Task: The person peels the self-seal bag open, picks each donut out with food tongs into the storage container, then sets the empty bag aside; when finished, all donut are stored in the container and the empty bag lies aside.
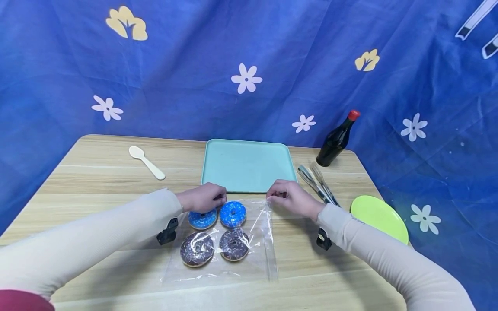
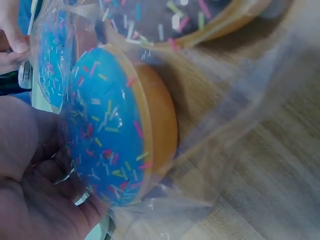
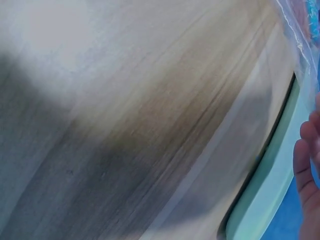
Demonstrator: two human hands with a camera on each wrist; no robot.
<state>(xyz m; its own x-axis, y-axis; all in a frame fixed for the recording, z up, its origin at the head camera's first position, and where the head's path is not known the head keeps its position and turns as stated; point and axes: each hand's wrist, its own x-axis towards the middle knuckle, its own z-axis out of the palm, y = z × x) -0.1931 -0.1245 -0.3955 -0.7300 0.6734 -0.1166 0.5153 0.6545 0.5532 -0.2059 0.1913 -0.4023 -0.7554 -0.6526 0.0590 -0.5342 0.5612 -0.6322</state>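
The left hand (image 1: 206,197) and right hand (image 1: 289,197) were over a wooden table (image 1: 93,185), near the front edge of a turquoise tray (image 1: 249,164), fingers curled and gripping the far edge of a clear plastic bag (image 1: 254,268). The bag lay on the tabletop, two blue doughnuts (image 1: 232,221) inside it beyond two brown doughnuts (image 1: 189,249), all sprinkled.

Teal tray (image 1: 249,164): near corners hidden by left hand (image 1: 204,197) and right hand (image 1: 291,198). In front of tray: left blue doughnut (image 1: 203,222), partly behind left hand. Right of tray: lime plate (image 1: 378,216), partly behind right sleeve (image 1: 393,255).
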